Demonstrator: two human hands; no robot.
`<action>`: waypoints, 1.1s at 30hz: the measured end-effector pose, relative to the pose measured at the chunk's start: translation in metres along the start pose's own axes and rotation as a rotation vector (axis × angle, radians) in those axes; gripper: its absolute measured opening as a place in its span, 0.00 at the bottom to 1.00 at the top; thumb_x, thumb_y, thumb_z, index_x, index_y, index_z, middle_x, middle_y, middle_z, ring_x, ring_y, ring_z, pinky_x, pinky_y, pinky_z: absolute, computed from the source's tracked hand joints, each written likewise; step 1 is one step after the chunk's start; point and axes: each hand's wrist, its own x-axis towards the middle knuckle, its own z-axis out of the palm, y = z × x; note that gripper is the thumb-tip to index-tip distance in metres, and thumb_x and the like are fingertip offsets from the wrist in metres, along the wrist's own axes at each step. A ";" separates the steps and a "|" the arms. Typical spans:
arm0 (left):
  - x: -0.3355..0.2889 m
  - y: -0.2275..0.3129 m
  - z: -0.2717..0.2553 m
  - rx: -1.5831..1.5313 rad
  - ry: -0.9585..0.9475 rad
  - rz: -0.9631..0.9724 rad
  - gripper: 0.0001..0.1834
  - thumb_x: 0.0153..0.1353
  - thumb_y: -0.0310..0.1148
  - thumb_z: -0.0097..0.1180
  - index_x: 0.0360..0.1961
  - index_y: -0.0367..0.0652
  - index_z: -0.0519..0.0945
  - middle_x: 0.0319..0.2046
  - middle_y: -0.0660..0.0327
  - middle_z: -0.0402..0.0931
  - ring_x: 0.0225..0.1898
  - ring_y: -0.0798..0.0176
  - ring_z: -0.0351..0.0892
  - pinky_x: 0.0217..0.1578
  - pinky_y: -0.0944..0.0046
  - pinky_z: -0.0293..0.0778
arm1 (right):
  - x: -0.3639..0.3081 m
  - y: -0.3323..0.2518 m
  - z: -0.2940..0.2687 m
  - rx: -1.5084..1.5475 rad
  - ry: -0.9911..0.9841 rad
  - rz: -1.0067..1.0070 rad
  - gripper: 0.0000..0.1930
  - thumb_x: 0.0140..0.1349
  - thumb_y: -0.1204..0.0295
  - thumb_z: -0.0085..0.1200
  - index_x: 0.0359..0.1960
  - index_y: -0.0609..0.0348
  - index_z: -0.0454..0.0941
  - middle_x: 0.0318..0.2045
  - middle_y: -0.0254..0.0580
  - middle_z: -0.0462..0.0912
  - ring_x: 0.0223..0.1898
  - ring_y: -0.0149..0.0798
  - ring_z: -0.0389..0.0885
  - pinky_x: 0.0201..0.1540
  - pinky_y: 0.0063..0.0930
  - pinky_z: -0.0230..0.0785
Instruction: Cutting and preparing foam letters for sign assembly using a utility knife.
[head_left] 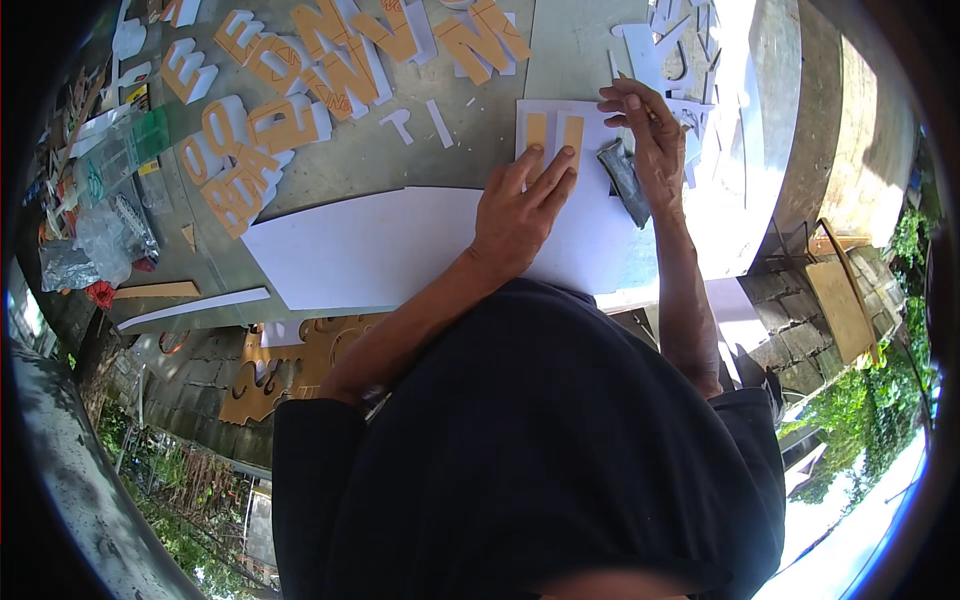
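Observation:
My left hand [522, 208] lies with its fingers stretched out, fingertips pressing on two narrow tan-faced strips [572, 132] of a foam-like cutout. The strips rest on a white sheet [596, 112] in front of me. To the right, my right hand [655, 150] is raised over the sheet with fingers curled and pinched together. Something thin seems to be between them, too small to make out. Beside its wrist lies a dark grey, tube-like object [624, 182]. A larger white sheet [370, 250] extends leftward under my left forearm.
Several tan-faced white letter cutouts [283, 123] cover the table's far left. White offcuts [665, 50] are heaped at the far right. Plastic bags [100, 240] and a green clear piece [150, 133] crowd the left edge. Below the table lies a tan cut-out panel [265, 375].

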 end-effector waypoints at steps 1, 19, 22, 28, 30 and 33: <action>0.001 -0.001 -0.004 -0.059 0.023 0.001 0.26 0.55 0.28 0.64 0.58 0.42 0.79 0.66 0.60 0.69 0.59 0.47 0.70 0.50 0.55 0.75 | -0.010 0.005 0.001 0.016 0.055 -0.020 0.18 0.77 0.61 0.47 0.51 0.62 0.81 0.34 0.38 0.84 0.40 0.34 0.83 0.46 0.28 0.77; 0.007 -0.009 0.005 -0.555 -0.079 -0.655 0.50 0.46 0.28 0.77 0.71 0.40 0.64 0.49 0.45 0.77 0.45 0.53 0.86 0.46 0.59 0.83 | -0.047 0.020 0.013 -0.357 0.010 0.183 0.23 0.66 0.53 0.59 0.42 0.67 0.86 0.26 0.54 0.84 0.27 0.40 0.82 0.33 0.35 0.72; 0.005 -0.010 0.005 -0.568 -0.048 -0.643 0.49 0.47 0.29 0.77 0.71 0.42 0.65 0.49 0.45 0.77 0.44 0.53 0.87 0.46 0.59 0.83 | -0.045 0.019 0.013 -0.363 -0.008 0.197 0.23 0.66 0.54 0.59 0.43 0.66 0.86 0.24 0.53 0.83 0.27 0.40 0.82 0.34 0.35 0.72; 0.002 -0.011 0.009 -0.594 -0.005 -0.634 0.49 0.47 0.29 0.77 0.71 0.43 0.65 0.48 0.45 0.77 0.44 0.53 0.87 0.45 0.59 0.84 | -0.044 0.024 0.017 -0.313 0.019 0.109 0.21 0.67 0.56 0.59 0.42 0.66 0.86 0.25 0.50 0.83 0.27 0.37 0.80 0.34 0.33 0.71; 0.002 -0.013 0.010 -0.592 -0.005 -0.634 0.49 0.46 0.30 0.78 0.70 0.43 0.65 0.48 0.45 0.77 0.44 0.53 0.87 0.44 0.59 0.84 | -0.044 0.023 0.017 -0.319 0.018 0.125 0.21 0.67 0.55 0.59 0.41 0.66 0.86 0.25 0.49 0.83 0.27 0.35 0.79 0.34 0.33 0.71; 0.000 -0.014 0.011 -0.597 -0.002 -0.635 0.49 0.46 0.30 0.78 0.70 0.44 0.66 0.49 0.45 0.77 0.44 0.53 0.87 0.44 0.59 0.84 | -0.044 0.023 0.016 -0.343 0.008 0.152 0.21 0.67 0.55 0.60 0.41 0.66 0.86 0.23 0.48 0.82 0.26 0.34 0.77 0.33 0.32 0.70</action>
